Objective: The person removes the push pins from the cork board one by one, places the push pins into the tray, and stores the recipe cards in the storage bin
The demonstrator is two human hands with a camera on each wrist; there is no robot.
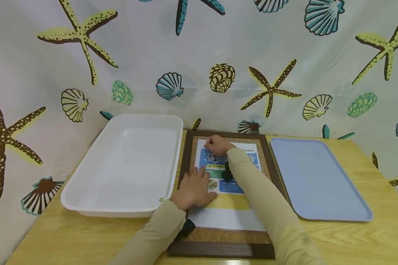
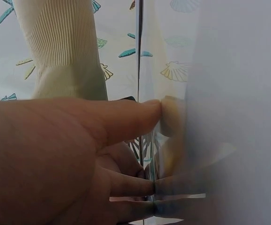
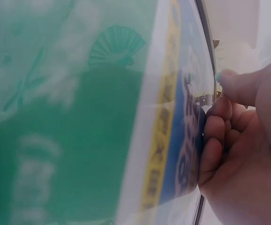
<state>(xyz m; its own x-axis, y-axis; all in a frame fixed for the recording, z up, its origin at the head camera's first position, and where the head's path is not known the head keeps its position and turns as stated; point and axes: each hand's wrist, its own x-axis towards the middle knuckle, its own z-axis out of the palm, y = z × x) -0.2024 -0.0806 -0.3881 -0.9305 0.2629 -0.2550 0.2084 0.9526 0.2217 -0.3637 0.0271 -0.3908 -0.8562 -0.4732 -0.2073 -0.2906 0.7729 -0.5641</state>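
Note:
A glossy printed poster [image 1: 227, 217] lies on a cork board [image 1: 230, 235] with a dark brown frame. My left hand [image 1: 195, 187] rests on the poster's left side, fingers spread and mostly straight; in the left wrist view its thumb and fingertips touch the shiny surface. At the poster's upper left corner, my right hand [image 1: 219, 144] bends over with curled fingers. The right wrist view has its knuckles against the sheet and a small teal piece [image 3: 219, 78] pinched at the thumb tip. I cannot tell what kind of thing that piece is.
Left of the board stands a deep white tray [image 1: 129, 162]; to its right lies a shallow pale blue tray [image 1: 318, 178]. All sit on a light wooden table [image 1: 345, 239]. Behind hangs a white cloth [image 1: 199, 48] printed with shells and starfish.

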